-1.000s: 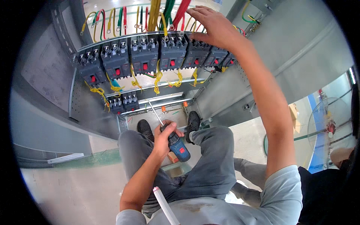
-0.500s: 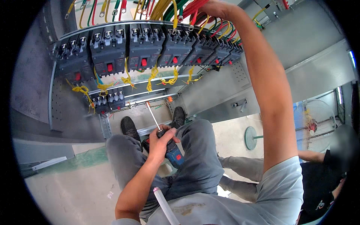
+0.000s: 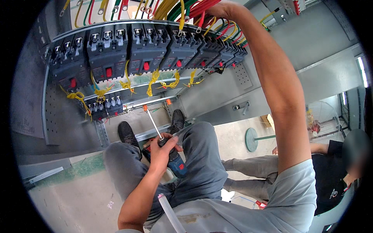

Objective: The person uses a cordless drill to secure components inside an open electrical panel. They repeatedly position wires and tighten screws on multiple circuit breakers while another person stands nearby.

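My left hand (image 3: 160, 157) is wrapped round a blue and black cordless drill (image 3: 176, 165) above my lap. A long, thin driver bit (image 3: 154, 123) points from it away from me, toward the cabinet's lower rails. My raised right hand (image 3: 222, 11) is at the top, with curled fingers round a bundle of red cables (image 3: 203, 6); the cables partly hide the fingertips. Yellow cables (image 3: 167, 9) and green ones hang beside it, ending in ring lugs. Below that hand runs a row of black circuit breakers (image 3: 147, 48) with red toggles and open screw terminals.
Tied yellow wires (image 3: 154, 79) hang under the breakers. A smaller breaker pair (image 3: 105, 106) sits lower left. Grey metal cabinet panels (image 3: 217, 99) surround my legs. At right are a person in a black shirt (image 3: 330, 182), a caged fan (image 3: 320, 122) and a round green base (image 3: 251, 139).
The view has shifted slightly, so the breakers and drill sit a little further left in it. Both hands keep their holds. The person at right shows more fully.
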`<state>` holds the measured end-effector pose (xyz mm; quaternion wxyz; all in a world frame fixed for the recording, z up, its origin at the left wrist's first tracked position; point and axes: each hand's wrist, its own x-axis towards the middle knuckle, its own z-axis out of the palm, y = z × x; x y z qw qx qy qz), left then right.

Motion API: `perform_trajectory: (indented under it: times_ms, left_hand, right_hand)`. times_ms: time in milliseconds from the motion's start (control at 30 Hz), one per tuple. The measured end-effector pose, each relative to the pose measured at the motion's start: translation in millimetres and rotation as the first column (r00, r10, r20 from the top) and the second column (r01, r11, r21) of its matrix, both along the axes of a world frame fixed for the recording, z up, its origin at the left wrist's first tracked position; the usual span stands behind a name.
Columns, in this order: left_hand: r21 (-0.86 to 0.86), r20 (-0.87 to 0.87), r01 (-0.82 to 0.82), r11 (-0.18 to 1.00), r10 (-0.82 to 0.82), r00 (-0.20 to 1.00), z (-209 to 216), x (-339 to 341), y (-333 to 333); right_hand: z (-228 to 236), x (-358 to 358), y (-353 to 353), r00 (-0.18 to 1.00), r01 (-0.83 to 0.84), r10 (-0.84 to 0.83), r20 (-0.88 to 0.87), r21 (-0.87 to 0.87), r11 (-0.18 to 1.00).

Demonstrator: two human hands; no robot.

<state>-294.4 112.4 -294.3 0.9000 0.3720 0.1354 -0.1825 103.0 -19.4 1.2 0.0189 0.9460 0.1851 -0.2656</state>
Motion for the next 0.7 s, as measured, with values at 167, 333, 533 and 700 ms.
perform_trajectory:
  times_ms: [167, 333, 533, 700]
  left_hand:
    - [0.042, 0.006, 0.012, 0.999, -0.012, 1.000, -4, 2, -2]
    - [0.069, 0.023, 0.059, 0.996, -0.061, 0.998, -5, 5, -11]
    - [0.007, 0.026, 0.028, 1.000, -0.028, 0.999, -4, 1, -15]
    - [0.004, -0.003, 0.034, 0.999, -0.033, 0.999, -2, 1, -12]
  right_hand:
    - [-3, 6, -5, 1.000, 0.025, -0.025, -0.004, 0.031, 0.999]
    - [-12, 13, -29, 0.995, 0.097, -0.096, -0.016, 0.174, 0.980]
    - [43, -50, -44, 0.976, -0.084, -0.022, 0.217, 0.469, 0.879]
    - [29, -57, -52, 0.966, -0.205, 0.094, 0.240, 0.493, 0.846]
